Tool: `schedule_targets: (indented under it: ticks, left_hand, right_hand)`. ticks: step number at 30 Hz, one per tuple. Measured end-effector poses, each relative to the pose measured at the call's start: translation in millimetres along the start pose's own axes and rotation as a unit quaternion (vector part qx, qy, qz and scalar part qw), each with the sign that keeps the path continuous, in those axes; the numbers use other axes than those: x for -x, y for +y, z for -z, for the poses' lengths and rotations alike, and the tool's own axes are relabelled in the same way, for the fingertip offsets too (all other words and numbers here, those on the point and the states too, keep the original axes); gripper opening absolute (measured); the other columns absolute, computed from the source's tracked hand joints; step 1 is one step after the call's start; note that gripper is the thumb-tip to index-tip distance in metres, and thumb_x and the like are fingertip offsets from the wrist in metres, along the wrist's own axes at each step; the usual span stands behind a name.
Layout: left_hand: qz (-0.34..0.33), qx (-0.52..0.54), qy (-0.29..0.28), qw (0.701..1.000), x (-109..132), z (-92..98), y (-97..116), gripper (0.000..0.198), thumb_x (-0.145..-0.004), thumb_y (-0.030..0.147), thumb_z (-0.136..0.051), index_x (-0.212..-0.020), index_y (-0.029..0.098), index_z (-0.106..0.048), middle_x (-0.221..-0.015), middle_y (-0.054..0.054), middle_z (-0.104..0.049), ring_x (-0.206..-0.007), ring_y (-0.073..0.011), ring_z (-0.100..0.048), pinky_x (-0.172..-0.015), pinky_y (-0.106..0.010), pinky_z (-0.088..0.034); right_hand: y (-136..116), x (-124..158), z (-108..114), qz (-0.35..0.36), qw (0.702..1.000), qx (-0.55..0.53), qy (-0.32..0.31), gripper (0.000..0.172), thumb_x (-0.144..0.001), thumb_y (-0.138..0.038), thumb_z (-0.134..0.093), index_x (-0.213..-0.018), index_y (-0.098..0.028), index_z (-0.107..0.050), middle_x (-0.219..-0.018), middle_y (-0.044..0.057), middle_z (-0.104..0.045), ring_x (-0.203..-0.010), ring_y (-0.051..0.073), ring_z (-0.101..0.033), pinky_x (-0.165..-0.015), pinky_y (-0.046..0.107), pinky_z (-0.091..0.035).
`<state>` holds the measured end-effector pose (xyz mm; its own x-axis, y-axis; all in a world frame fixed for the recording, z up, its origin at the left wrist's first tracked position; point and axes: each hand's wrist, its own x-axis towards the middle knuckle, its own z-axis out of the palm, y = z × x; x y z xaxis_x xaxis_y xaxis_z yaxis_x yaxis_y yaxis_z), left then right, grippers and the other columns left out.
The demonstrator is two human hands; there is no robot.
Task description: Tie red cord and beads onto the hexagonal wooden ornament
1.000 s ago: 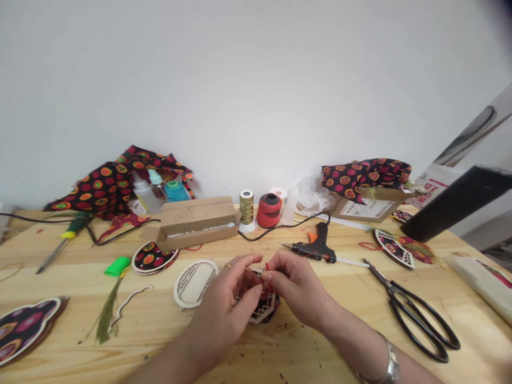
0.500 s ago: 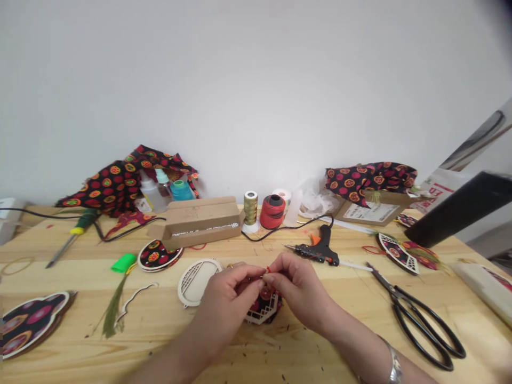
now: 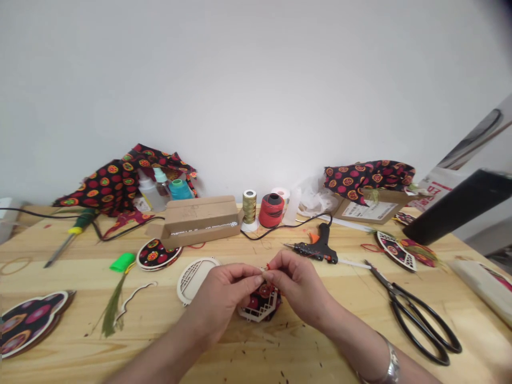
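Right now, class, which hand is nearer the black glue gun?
Right. The right hand is just on the near side of the glue gun; the left hand is farther left.

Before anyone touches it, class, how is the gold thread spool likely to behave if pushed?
The gold thread spool would probably tip if nudged near its top, since it stands upright and is taller than wide. Once over, it might roll, because its wound body looks round.
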<state>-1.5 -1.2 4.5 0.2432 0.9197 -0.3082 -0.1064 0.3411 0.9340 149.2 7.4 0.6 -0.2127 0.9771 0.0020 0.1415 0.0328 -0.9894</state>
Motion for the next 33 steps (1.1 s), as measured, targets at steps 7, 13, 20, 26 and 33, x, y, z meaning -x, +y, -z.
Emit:
schedule_targets:
  ticks: [7, 13, 20, 26, 33]
  left_hand:
    - [0.075, 0.128, -0.074, 0.986, -2.7, 4.4, -2.3, 0.015, -0.064, 0.019, -0.070, -0.073, 0.007, -0.069, -0.061, -0.003, -0.056, -0.048, -0.0051, -0.038, -0.042, -0.018, -0.021]
    - [0.092, 0.152, -0.098, 0.979, -0.4, 3.4, 3.3, 0.012, -0.064, 0.016, -0.069, -0.072, 0.007, -0.069, -0.054, 0.002, -0.046, -0.047, -0.0034, -0.031, -0.040, -0.016, -0.015]
    - [0.097, 0.143, -0.070, 0.982, -1.1, 3.8, 2.0, 0.006, -0.062, 0.015, -0.069, -0.065, 0.010, -0.066, -0.048, 0.006, -0.040, -0.041, -0.0022, -0.027, -0.038, -0.017, -0.010]
    - [0.086, 0.147, -0.035, 0.985, -5.0, 6.8, 1.3, 0.009, -0.063, 0.020, -0.069, -0.064, 0.012, -0.064, -0.045, 0.009, -0.033, -0.039, -0.0025, -0.020, -0.037, -0.018, -0.010]
    - [0.066, 0.173, -0.011, 0.983, -7.1, 9.6, 1.6, 0.009, -0.066, 0.018, -0.067, -0.065, 0.011, -0.062, -0.046, 0.008, -0.034, -0.040, -0.0023, -0.019, -0.037, -0.016, -0.009]
  right_hand:
    - [-6.4, 1.0, 1.9, -0.034, 0.996, -0.069, -0.035, 0.016, -0.069, -0.025, -0.061, -0.063, -0.016, -0.049, -0.055, -0.004, -0.051, -0.047, 0.007, -0.043, -0.044, 0.019, -0.035]
    - [-6.3, -0.4, 4.1, -0.043, 0.991, -0.112, -0.058, 0.023, -0.065, -0.032, -0.067, -0.064, -0.015, -0.051, -0.055, -0.004, -0.052, -0.046, 0.007, -0.043, -0.042, 0.019, -0.036]
    - [-5.2, -0.8, 2.5, -0.053, 0.988, -0.130, -0.067, 0.025, -0.064, -0.033, -0.069, -0.065, -0.014, -0.053, -0.057, -0.004, -0.051, -0.047, 0.005, -0.042, -0.043, 0.017, -0.034]
    - [-2.9, -3.1, 3.3, -0.040, 0.990, -0.123, -0.063, 0.025, -0.074, -0.038, -0.059, -0.078, -0.013, -0.059, -0.058, -0.003, -0.051, -0.046, 0.005, -0.038, -0.043, 0.018, -0.031]
    - [-2.8, -2.8, 2.6, 0.005, 0.999, -0.012, -0.048, 0.023, -0.080, -0.032, -0.051, -0.078, -0.014, -0.064, -0.061, -0.001, -0.055, -0.053, 0.008, -0.045, -0.049, 0.020, -0.037]
